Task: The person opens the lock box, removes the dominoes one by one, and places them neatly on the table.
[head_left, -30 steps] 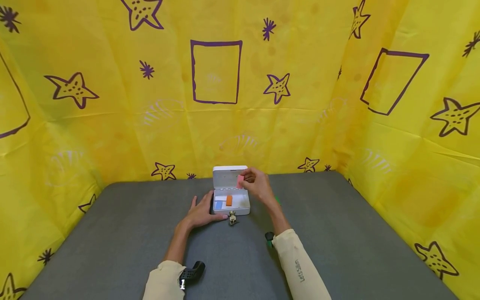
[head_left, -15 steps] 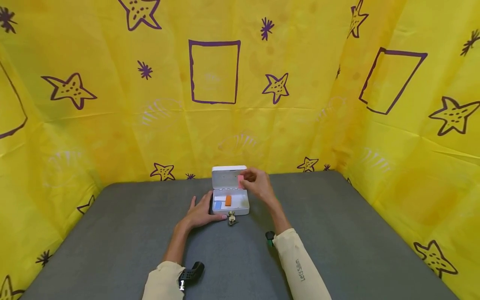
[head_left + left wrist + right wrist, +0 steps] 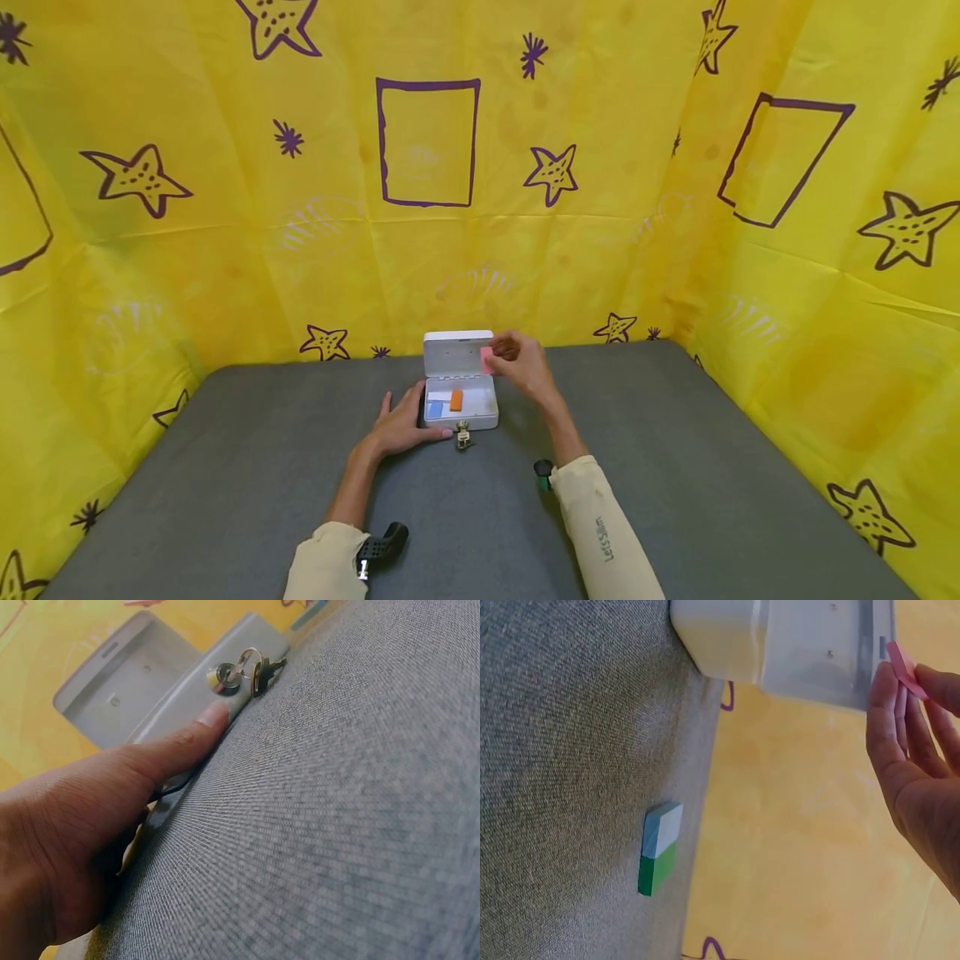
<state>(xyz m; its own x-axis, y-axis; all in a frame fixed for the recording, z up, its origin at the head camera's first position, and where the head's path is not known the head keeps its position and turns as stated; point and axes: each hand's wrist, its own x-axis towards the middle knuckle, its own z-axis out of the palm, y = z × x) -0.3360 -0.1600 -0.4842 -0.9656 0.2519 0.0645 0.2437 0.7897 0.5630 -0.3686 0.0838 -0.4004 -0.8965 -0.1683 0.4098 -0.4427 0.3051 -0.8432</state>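
A small white cash box [image 3: 482, 422] stands with its lid [image 3: 450, 354] raised. Keys [image 3: 259, 675] on a ring hang at the lock on its front. My left hand [image 3: 401, 427] rests at the box's left front corner, thumb on the front face and fingers along the left side. Above the box, in front of the lid's right edge, my right hand [image 3: 523, 367] pinches a thin pink rectangular block [image 3: 904, 669] between thumb and fingertips. An orange block [image 3: 456, 401], a light blue block [image 3: 435, 410] and something white lie inside the box.
Right of the box, a pale blue block [image 3: 662, 829] and a green block [image 3: 657, 870] lie end to end on the grey table [image 3: 675, 467]. A yellow patterned curtain [image 3: 637, 250] encloses the table at the back and sides.
My right hand has shifted slightly to the right with the pink block still pinched in it. The left hand and the box stay as they were.
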